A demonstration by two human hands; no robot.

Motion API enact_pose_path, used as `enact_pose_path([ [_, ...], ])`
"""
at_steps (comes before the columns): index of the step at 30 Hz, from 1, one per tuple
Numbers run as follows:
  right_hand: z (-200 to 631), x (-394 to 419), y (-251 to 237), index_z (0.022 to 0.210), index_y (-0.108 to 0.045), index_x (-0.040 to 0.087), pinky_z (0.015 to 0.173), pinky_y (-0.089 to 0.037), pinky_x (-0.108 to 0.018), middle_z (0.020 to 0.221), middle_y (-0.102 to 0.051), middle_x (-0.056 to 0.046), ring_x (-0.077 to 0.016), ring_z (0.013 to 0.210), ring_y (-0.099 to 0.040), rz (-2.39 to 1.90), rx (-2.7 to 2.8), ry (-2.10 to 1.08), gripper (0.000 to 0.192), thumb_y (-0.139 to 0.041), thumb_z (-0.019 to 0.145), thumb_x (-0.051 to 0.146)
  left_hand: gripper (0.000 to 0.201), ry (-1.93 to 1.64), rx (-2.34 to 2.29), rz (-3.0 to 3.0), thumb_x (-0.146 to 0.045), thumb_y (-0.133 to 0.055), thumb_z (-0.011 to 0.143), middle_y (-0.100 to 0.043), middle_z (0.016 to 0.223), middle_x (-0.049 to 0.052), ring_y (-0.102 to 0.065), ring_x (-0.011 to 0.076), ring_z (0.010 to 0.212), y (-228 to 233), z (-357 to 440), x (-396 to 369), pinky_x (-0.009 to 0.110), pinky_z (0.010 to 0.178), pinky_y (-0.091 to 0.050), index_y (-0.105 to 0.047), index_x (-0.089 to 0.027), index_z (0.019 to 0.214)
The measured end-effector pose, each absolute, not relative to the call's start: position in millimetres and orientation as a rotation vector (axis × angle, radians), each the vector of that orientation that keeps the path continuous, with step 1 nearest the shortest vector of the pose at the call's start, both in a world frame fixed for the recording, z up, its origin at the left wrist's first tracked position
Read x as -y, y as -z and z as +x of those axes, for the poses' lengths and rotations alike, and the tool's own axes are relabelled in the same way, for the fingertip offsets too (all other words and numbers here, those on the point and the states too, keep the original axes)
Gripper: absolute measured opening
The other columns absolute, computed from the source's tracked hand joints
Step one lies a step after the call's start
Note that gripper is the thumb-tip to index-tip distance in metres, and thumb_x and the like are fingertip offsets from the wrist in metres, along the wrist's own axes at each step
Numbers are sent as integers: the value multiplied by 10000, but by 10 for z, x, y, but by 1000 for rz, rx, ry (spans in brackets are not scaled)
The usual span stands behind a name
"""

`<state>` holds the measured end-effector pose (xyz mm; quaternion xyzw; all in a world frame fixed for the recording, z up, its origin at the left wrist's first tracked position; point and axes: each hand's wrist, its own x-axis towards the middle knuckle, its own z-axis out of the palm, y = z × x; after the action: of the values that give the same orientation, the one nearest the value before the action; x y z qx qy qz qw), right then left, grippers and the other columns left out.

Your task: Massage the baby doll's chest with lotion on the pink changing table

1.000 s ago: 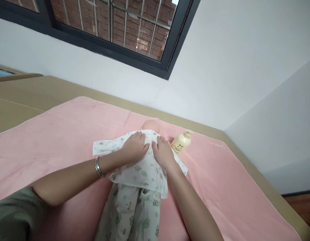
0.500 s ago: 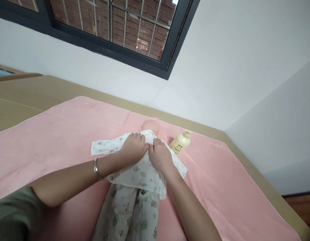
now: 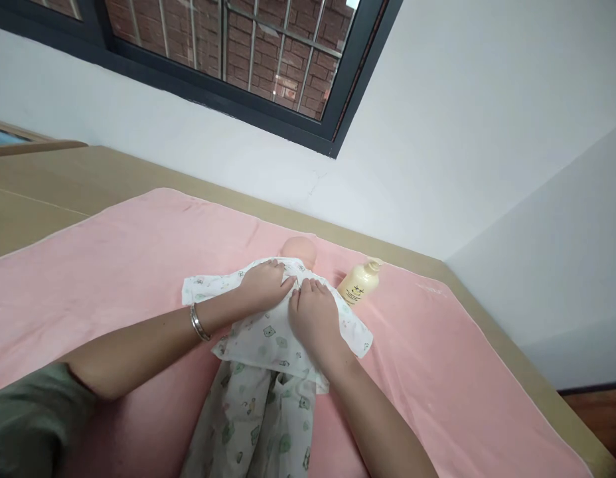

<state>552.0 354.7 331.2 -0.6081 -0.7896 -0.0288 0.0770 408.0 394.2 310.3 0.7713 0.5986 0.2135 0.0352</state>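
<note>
Hands (image 3: 293, 302) press doll (image 3: 268, 345) lying head toward window.

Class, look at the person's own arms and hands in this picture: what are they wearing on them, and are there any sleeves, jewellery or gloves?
Both hands are bare, with no gloves. The left hand has a plain silver metal bangle at the wrist, and an olive-green short sleeve covers the upper arm. The right hand shows no ring, and no jewellery or sleeve on the forearm in view.

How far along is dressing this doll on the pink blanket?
Done: printed trousers and top are on the doll. In hand: left hand and right hand press the top's front near the collar. Left: closing that front; the lotion bottle lies untouched.
</note>
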Motion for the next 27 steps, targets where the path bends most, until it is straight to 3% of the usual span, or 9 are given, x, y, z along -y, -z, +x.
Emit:
enact_pose_path([
  [4, 5535, -3569, -3320, 1324, -607, 19, 1168, -348, -449, 1361, -624, -243, -342, 1339, -537, -1808, 2373, -9, 441, -336, 1071, 259, 390, -699, -1755, 2345, -391, -444, 994, -737, 1200, 164, -679, 303, 1144, -3092, 4043, -4022, 406, 988, -524, -686, -119, 1135],
  [8, 5708, -3819, -3288, 1434, -524, 56, 1209, -296, -435, 1540, -485, -218, -308, 1484, -389, -1774, 2308, -237, 494, -326, 1096, 358, 409, -718, -1751, 2513, -344, -402, 1012, -724, 1184, 198, -663, 325, 1134, -3015, 4101, -3914, 453, 1023, -499, -669, -76, 1170],
  [13, 5860, -4018, -3198, 1386, -565, 158, 1208, -259, -514, 1447, -591, -146, -312, 1425, -445, -1723, 2230, -355, 484, -361, 1076, 468, 443, -740, -1848, 2730, -253, -391, 1007, -641, 1319, 284, -585, 383, 1271, -2924, 4274, -3621, 512, 1041, -466, -588, 6, 1308],
  [18, 5771, -3893, -3197, 1462, -505, 86, 1216, -218, -526, 1551, -479, -203, -337, 1474, -382, -1807, 2272, -174, 527, -303, 1088, 399, 321, -760, -1823, 2672, -280, -458, 982, -706, 1157, 224, -635, 362, 1155, -3029, 4230, -3620, 518, 1044, -446, -685, -91, 1106],
  [20, 5705, -3774, -3274, 1362, -585, 65, 1192, -254, -500, 1442, -577, -227, -345, 1391, -483, -1816, 2321, -82, 487, -296, 1086, 343, 332, -799, -1823, 2602, -315, -453, 984, -705, 1190, 212, -619, 359, 1187, -3068, 4166, -3738, 532, 1089, -413, -684, -112, 1107],
  [23, 5644, -3618, -3424, 1118, -698, 100, 1164, -277, -471, 1138, -728, -208, -325, 1134, -652, -1812, 2382, -7, 424, -335, 1070, 314, 438, -834, -1883, 2388, -387, -416, 998, -678, 1312, 199, -583, 346, 1276, -3066, 4098, -3939, 535, 1133, -386, -627, -108, 1261],
  [25, 5646, -3592, -3490, 986, -722, 145, 1159, -276, -450, 956, -756, -158, -289, 966, -693, -1836, 2367, -16, 409, -348, 1059, 295, 475, -789, -1884, 2277, -437, -388, 1005, -711, 1251, 181, -617, 331, 1226, -3039, 4082, -4024, 530, 1128, -396, -629, -109, 1251],
  [27, 5682, -3650, -3492, 956, -722, 174, 1120, -318, -414, 923, -755, -123, -268, 930, -689, -1856, 2275, -45, 399, -348, 1051, 276, 472, -754, -1856, 2271, -449, -374, 1009, -739, 1152, 171, -648, 325, 1153, -3011, 4087, -4041, 529, 1117, -405, -655, -107, 1173],
])
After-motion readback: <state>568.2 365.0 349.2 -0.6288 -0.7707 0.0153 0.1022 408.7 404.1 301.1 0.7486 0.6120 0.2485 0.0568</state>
